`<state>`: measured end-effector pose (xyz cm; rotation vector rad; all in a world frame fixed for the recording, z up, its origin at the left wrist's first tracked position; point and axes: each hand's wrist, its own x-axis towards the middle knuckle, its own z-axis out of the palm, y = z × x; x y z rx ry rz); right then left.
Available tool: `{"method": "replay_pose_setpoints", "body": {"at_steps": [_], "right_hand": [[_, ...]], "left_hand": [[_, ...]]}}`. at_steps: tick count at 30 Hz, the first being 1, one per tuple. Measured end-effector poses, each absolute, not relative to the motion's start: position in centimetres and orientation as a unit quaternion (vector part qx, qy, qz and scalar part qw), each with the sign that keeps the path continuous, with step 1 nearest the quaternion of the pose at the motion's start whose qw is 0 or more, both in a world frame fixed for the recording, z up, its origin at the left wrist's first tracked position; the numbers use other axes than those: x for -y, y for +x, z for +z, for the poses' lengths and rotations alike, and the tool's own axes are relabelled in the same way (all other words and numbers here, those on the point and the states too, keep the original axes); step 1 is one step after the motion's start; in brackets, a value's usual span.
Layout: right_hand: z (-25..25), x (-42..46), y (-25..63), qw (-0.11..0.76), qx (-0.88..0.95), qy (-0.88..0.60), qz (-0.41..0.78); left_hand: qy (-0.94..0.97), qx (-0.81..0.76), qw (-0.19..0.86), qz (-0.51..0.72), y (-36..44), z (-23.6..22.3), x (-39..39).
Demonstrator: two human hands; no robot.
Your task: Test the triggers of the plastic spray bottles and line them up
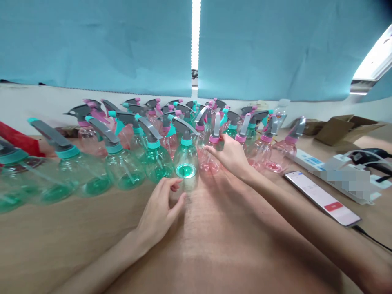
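Note:
My left hand (162, 206) rests low over the table with its fingers loosely bent and thumb apart, holding nothing. Just beyond its fingertips stands a green spray bottle (186, 161) with a turquoise collar and grey trigger head. My right hand (234, 155) is at the neck of a pink spray bottle (210, 165), thumb across the near side and fingers at the right of the collar. That bottle stands upright on the table; the right fingertips are partly hidden. Another pink spray bottle (241, 136) is partly covered by this hand.
Several green spray bottles (124, 173) line the left, and more pink ones (289, 149) stand right. Behind them are further rows. A phone (321, 198) with a cable lies at right beside a power strip (337, 175). An open cardboard box (339, 128) sits farther back.

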<state>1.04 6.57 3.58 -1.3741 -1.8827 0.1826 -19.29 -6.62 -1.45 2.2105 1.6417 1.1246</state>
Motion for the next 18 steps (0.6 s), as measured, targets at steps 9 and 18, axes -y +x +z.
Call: {"method": "replay_pose_setpoints", "body": {"at_steps": [9, 18], "right_hand": [[5.1, -5.0, 2.1, 0.315, 0.753, -0.572, 0.076], [6.7, 0.0, 6.6, 0.255, 0.821, -0.479, 0.180]], "left_hand": [[0.739, -0.541, 0.124, 0.382, -18.6, -1.3, 6.9], [0.750, -0.521, 0.165, 0.373, -14.9, -1.3, 6.9]]}}
